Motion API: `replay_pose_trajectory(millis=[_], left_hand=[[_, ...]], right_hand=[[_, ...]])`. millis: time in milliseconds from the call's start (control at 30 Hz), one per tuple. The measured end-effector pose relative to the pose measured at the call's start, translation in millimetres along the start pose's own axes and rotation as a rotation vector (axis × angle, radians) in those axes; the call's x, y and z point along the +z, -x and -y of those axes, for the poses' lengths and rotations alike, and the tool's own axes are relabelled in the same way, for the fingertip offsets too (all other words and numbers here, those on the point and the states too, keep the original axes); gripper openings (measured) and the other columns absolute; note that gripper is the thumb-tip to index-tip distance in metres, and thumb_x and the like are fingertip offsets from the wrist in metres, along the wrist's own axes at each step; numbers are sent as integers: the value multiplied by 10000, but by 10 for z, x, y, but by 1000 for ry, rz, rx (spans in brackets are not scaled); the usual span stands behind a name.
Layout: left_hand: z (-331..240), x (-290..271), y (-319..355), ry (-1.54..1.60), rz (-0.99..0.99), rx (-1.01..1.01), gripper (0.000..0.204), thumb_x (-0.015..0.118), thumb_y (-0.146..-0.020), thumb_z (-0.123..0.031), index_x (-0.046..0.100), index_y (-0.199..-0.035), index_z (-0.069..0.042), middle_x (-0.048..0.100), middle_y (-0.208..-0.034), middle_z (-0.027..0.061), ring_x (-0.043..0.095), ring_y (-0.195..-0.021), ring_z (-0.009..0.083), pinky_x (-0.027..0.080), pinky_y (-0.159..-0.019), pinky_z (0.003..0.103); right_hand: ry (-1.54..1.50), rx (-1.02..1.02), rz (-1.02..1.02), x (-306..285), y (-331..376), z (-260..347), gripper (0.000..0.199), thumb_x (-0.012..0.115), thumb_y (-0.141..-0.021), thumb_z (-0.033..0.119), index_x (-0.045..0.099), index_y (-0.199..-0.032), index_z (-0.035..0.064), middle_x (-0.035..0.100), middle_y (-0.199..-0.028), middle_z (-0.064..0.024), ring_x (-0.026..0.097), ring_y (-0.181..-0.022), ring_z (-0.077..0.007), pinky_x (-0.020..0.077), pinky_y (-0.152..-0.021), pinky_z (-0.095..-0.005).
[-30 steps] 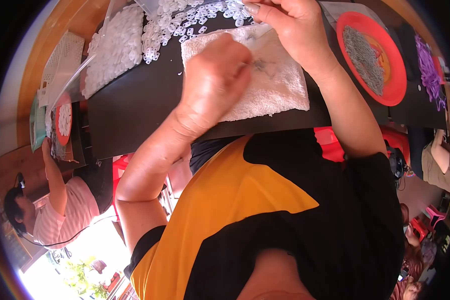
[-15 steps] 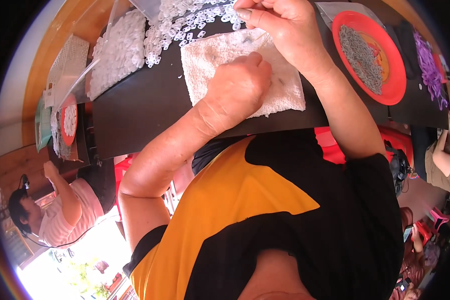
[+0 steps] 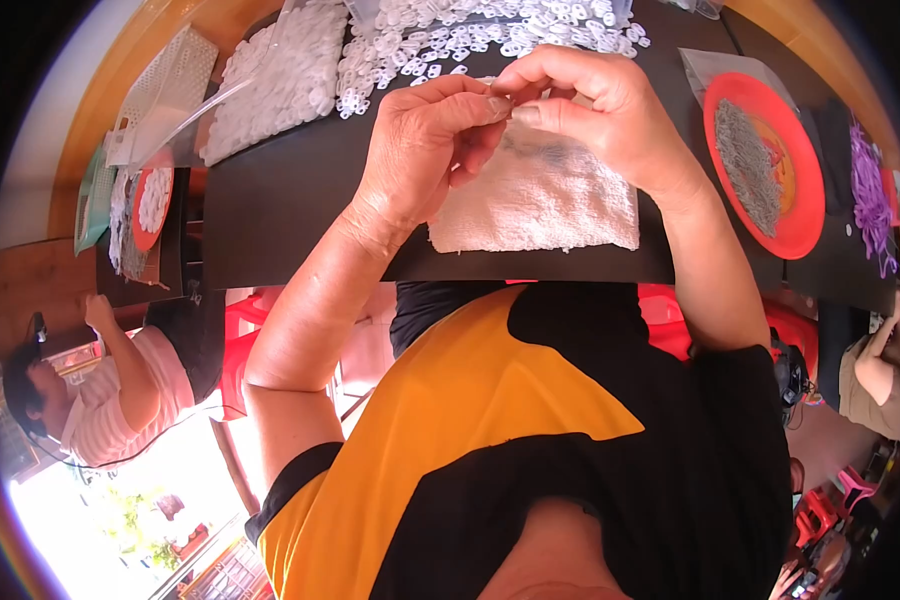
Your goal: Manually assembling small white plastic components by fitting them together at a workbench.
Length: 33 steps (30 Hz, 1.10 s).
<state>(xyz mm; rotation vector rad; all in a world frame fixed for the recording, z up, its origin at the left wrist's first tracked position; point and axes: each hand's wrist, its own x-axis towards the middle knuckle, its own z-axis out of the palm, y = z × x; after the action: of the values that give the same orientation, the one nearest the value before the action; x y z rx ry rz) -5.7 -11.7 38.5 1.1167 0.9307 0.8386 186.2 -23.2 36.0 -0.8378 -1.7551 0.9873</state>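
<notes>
Hands: left hand (image 3: 420,150) and right hand (image 3: 595,115), grips pinched together over one white towel (image 3: 540,205); piece between too small to tell.

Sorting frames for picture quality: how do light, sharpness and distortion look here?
Head view: even daylight on the hands and white towel; lower-left corner blown out; black table's edges bow toward the rim; whatever the fingertips pinch is too small to make out.

White towel (image 3: 540,195), red plate (image 3: 800,215) (grey contents), black table (image 3: 280,200).
</notes>
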Motion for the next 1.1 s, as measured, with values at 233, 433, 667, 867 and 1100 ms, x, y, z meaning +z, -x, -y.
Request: replay_pose_trajectory(millis=[233,433,667,867,1100], left_hand=[[96,-103,20,257,48,-165,161,607,-866,-123,633,-884,35,605,-697,70,503,-496,124,351,-407,250],[-60,-268,-172,-397,-33,135,129,631,-848,-96,679,-863,23,626,-703,40,557,-613,100,419,-498,241],[178,-512,-918,-1447,-127,515,152,667,-788,-174,669,-865,-42,656,-953,159,624,-886,366,493,-786,449],[196,-461,-1035,-1466,-136,476,142,672,-784,-169,640,-830,-39,664,-883,154,630,-858,354,494,-755,444],[89,-458,-1110,-1458,-81,369,152,695,-761,-168,638,-815,-39,666,-818,162,634,-827,350,490,-730,434]], right_hand=[[-19,74,-25,93,4,-27,73,657,-841,-9,648,-906,-40,685,-834,-55,635,-788,-82,501,-713,-223],[155,76,-69,63,-6,-183,69,613,-856,-28,636,-920,-22,657,-802,-24,584,-725,-67,477,-680,-220],[69,92,-137,95,-33,-301,92,581,-847,-21,629,-926,-18,648,-792,-21,563,-732,-67,467,-680,-226],[120,140,-129,73,-30,-397,91,585,-827,-3,630,-905,-11,616,-725,-19,531,-676,-61,443,-627,-236],[144,120,-117,113,-39,-410,67,597,-810,5,626,-870,-5,555,-650,-15,474,-604,-66,394,-557,-250]])
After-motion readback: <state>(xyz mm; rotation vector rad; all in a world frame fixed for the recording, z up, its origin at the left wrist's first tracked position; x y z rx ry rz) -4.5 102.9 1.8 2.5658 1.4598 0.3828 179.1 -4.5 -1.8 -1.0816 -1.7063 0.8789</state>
